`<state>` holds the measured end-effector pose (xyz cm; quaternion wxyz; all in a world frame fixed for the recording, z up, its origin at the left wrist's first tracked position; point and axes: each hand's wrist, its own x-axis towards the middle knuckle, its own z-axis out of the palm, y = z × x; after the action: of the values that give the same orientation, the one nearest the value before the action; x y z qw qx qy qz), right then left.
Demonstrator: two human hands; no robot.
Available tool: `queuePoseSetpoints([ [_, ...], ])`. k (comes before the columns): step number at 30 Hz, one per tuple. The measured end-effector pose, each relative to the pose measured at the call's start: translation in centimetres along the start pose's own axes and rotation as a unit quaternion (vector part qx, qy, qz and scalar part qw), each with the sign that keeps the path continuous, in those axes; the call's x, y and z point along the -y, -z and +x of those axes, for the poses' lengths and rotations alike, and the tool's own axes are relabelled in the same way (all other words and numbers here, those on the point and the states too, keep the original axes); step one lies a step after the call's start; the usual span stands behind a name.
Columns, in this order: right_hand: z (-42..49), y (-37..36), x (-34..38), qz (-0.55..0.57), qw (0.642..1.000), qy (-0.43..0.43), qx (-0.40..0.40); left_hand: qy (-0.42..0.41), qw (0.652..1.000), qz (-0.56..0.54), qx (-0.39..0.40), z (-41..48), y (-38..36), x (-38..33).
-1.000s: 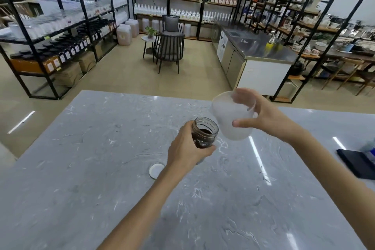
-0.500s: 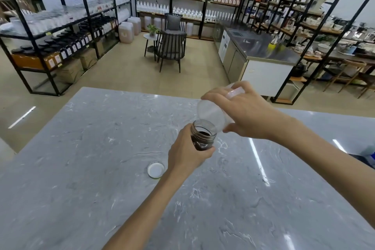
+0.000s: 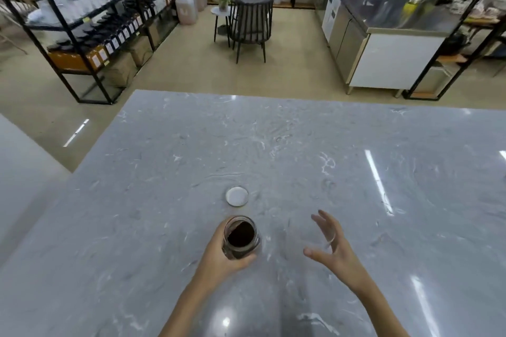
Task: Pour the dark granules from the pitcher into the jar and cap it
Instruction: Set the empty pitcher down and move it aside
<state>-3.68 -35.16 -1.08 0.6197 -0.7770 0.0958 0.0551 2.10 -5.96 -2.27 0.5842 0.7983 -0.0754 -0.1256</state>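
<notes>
A small glass jar (image 3: 242, 238) with dark granules inside stands uncapped on the grey marble table (image 3: 301, 159). My left hand (image 3: 219, 260) is wrapped around the jar's left side. The white round cap (image 3: 237, 196) lies flat on the table just beyond the jar. My right hand (image 3: 332, 247) hovers to the right of the jar with fingers spread and nothing in it. The pitcher is out of view.
The table's far edge runs across the middle of the view, with floor beyond. Black shelving racks (image 3: 90, 22) stand at the left, chairs (image 3: 252, 22) in the middle, and a steel counter (image 3: 383, 35) at the right.
My right hand no longer holds the translucent pitcher over the jar; it is now empty and lower, beside the jar. The view has tilted down, and the jar sits lower and nearer.
</notes>
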Motion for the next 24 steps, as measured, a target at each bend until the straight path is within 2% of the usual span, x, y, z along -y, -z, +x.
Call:
queuePoseSetpoints([
  [5,-1.8,-2.5,-4.0,-0.005,1.0,-0.003,-0.019,0.032,0.998,0.031,0.039,-1.6,0.9,3.4],
  [11,-2.0,-3.1,-3.6,-0.023,0.999,0.015,0.039,0.052,0.994,0.045,0.082,-1.7,1.6,3.9],
  [20,-2.6,-4.6,-3.0,-0.005,1.0,0.021,-0.006,0.064,0.986,0.077,0.137,-1.1,3.0,3.0],
  [22,-2.6,-4.6,-3.1,-0.001,1.0,0.023,-0.007,0.088,0.985,0.089,0.121,-1.7,3.3,2.6],
  [24,-2.5,-4.6,-3.2,0.001,1.0,0.025,-0.005,0.07,0.985,0.143,0.065,-2.6,3.1,1.8],
])
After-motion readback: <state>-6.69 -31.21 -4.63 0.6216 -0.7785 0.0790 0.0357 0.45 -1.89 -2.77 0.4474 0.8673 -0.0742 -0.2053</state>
